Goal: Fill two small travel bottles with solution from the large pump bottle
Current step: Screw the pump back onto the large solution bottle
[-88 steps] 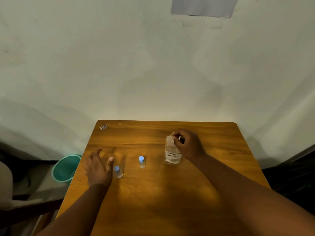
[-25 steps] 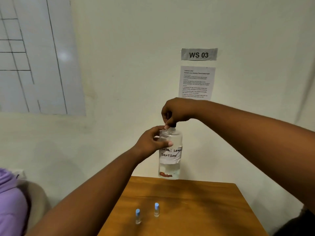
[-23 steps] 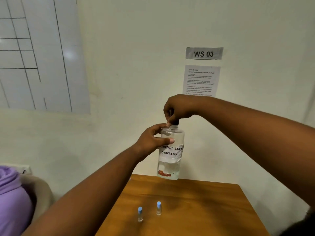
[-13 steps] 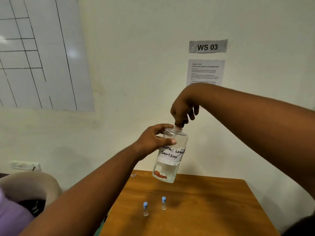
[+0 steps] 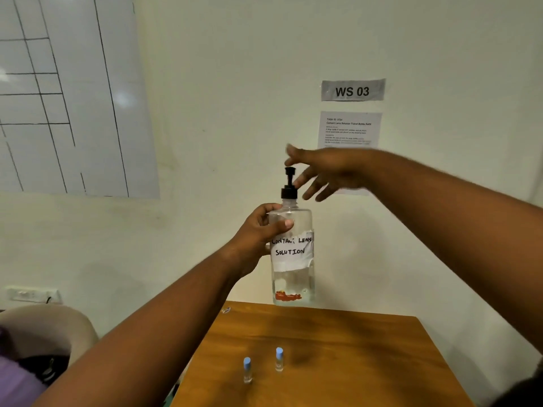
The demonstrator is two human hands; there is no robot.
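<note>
The large clear pump bottle [image 5: 293,277], labelled "CONTACT LENS SOLUTION", is held upright in the air above the far edge of the wooden table [image 5: 367,362]. My left hand [image 5: 261,230] grips its shoulder. Its black pump head [image 5: 290,183] stands raised and uncovered. My right hand [image 5: 320,171] hovers just right of the pump with fingers spread, holding nothing. Two small travel bottles with blue caps stand on the table below: one [image 5: 247,370] nearer, one [image 5: 279,359] just right of it.
The white wall behind carries a "WS 03" sign [image 5: 352,91], a printed sheet [image 5: 349,129] and a whiteboard [image 5: 58,92] at left. A beige chair [image 5: 44,327] and purple cloth [image 5: 14,386] lie at lower left.
My right hand has let go of the pump top and opened, moving up and right. The pump head now stands extended. The bottle has gone from tilted to upright.
</note>
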